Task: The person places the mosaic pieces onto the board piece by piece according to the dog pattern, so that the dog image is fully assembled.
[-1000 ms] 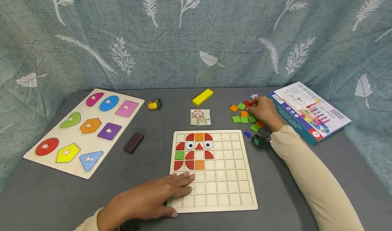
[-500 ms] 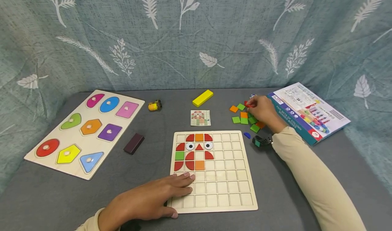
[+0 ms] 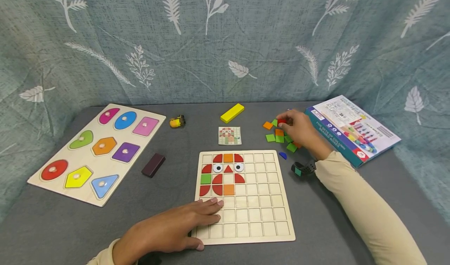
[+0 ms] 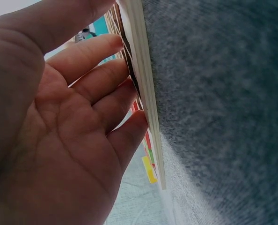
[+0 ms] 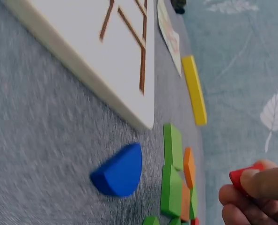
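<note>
The right hand (image 3: 302, 131) now lifts a red piece (image 3: 282, 121) pinched in its fingertips clear of the loose pile (image 3: 281, 136), while the left hand (image 3: 168, 230) stays spread flat on the grid board (image 3: 260, 218), so placement looks close.

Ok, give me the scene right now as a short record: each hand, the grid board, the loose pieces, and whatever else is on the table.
left hand: flat, fingers straight, pressing the near left corner of the grid board
right hand: pinching a red piece over the loose pieces
grid board: red, orange and green pieces plus two eyes fill its upper left; the other cells bare
loose pieces: green and orange ones, a blue piece apart
pattern card: beyond the board
others: shape puzzle, yellow block, dark block, box
</note>
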`<state>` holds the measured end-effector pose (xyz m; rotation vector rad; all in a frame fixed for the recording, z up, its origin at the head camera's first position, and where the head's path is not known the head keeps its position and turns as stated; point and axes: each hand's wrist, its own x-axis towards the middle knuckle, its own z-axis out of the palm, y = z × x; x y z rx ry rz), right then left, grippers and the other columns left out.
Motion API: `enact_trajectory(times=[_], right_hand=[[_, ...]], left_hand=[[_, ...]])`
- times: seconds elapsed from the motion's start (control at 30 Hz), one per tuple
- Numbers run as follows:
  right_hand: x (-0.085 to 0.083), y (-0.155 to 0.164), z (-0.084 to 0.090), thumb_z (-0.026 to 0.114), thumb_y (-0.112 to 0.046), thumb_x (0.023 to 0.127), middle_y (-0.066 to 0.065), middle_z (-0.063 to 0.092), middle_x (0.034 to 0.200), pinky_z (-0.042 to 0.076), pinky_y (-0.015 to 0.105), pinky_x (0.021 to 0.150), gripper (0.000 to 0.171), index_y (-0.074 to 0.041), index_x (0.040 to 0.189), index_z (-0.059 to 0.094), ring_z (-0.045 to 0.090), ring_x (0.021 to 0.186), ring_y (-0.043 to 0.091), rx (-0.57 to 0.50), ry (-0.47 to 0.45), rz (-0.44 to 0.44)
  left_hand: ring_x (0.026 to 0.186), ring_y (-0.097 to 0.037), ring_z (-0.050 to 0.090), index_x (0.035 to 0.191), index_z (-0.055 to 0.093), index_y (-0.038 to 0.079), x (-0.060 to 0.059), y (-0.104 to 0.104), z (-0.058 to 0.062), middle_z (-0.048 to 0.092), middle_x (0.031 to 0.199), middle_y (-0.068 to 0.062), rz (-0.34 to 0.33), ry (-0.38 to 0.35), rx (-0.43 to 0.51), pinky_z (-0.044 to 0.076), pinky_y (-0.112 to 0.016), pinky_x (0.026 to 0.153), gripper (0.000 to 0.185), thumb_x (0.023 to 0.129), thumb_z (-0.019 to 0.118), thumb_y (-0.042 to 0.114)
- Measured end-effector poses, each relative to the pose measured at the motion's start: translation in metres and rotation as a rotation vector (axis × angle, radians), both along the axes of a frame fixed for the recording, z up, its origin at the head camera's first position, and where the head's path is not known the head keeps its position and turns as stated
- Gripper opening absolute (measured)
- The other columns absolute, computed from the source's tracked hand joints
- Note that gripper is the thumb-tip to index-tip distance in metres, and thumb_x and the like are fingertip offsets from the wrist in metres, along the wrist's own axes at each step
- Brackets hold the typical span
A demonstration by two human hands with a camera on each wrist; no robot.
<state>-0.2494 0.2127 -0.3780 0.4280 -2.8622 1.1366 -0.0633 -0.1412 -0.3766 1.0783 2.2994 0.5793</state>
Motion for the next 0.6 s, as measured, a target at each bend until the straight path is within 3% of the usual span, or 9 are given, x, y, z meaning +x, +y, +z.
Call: enact_trajectory(times=[0.37,0.6], right_hand=[[0.017,-0.015,0.005,0.072,-0.004,0.087,0.008,0.07,0.086,0.052,0.038,0.069,0.008,-0.001,0.094,0.073,0.063,0.075,0.023,0.082,0.066,0.124],[0.031,-0.024,0.011,0.07,-0.004,0.089,0.002,0.07,0.088,0.049,0.033,0.065,0.012,-0.003,0.1,0.073,0.061,0.074,0.016,0.083,-0.024,0.269]], left_hand=[[0.142,-0.022,0.028,0.14,0.054,0.016,0.0,0.0,0.0,0.033,0.155,0.002,-0.004,-0.005,0.003,0.036,-0.045,0.106,0.06,0.085,0.077,0.023],[0.142,-0.022,0.028,0.14,0.054,0.016,-0.001,0.0,0.0,0.032,0.155,0.002,-0.004,-0.01,0.001,0.037,-0.045,0.106,0.061,0.085,0.077,0.022]])
